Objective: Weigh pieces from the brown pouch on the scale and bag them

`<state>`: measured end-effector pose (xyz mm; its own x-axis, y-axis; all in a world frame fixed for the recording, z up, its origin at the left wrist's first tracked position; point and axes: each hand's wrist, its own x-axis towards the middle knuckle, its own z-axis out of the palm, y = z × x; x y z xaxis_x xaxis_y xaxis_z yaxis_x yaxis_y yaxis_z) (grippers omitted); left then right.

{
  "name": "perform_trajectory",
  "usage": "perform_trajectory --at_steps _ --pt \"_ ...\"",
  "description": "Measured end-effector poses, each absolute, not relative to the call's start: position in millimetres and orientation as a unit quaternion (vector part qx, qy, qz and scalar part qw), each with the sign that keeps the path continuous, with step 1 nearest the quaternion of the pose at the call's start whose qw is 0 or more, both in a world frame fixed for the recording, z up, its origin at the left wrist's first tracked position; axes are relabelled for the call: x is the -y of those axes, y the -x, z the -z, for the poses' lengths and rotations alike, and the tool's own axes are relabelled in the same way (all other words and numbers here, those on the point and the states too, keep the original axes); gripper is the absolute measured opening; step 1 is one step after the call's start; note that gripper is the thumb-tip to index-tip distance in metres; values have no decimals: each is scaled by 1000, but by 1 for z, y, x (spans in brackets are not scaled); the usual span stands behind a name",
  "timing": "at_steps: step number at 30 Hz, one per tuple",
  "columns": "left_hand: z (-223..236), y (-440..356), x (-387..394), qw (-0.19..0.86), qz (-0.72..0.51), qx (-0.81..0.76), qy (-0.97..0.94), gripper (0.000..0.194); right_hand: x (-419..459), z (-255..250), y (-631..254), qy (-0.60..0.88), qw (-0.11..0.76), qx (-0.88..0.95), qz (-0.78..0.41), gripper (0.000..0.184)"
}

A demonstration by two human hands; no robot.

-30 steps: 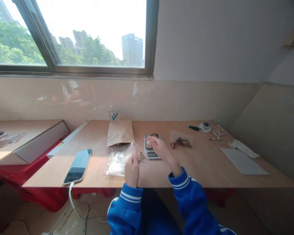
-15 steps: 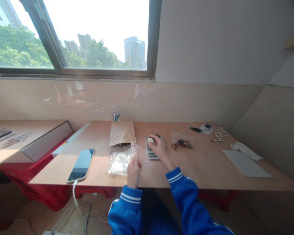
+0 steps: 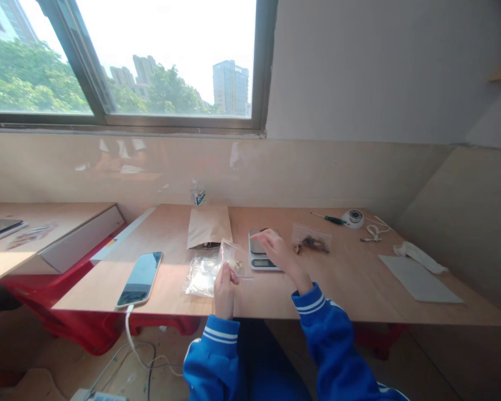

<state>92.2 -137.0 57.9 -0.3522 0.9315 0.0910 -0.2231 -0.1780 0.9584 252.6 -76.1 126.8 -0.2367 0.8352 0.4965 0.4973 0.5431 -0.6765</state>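
My left hand pinches a small clear zip bag with a red-pink seal line. A small pale piece shows in the bag. To its right, my right hand hovers over a digital kitchen scale, fingers stretched out and no object visible in them. Part of the scale's plate is hidden behind that hand, and a dark bit shows at its far edge. A stack of clear plastic bags lies beside my left hand. Behind it is a brown paper pouch, its mouth open toward me with dark contents.
Right of the scale lies a clear bag of dark brown dried pieces. Farther right are a screwdriver, a white dome camera with cable, and a grey sheet. A phone charges at the left front.
My right hand has let go of the round whitish piece and its fingers have straightened. The zip bag has shifted slightly left and now shows a small pale piece inside.
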Motion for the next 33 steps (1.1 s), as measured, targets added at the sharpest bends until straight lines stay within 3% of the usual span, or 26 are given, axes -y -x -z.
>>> perform_trajectory --at_steps 4,9,12,15,20,23,27,33 --pt "-55 -88 141 393 -689 -476 -380 50 44 -94 -261 491 454 735 -110 32" --pt "-64 -81 147 330 -741 -495 -310 47 0 -50 -271 565 356 740 -78 39" --pt "-71 -79 151 359 -707 -484 -370 48 -9 -38 -274 578 353 732 -80 29" --pt "-74 -82 153 360 -695 -486 -388 51 -4 -45 -274 580 369 722 -81 20" --pt "-73 -92 151 384 -671 -491 -401 55 15 -79 -265 503 508 689 -119 20" --pt "-70 -98 147 408 -662 -493 -390 57 21 -93 -258 488 528 681 -142 17" --pt "-63 -103 143 425 -655 -496 -380 57 38 -102 -250 488 552 637 -227 32" --pt "-58 -106 142 437 -654 -482 -386 54 84 -129 -236 372 441 763 -291 36"
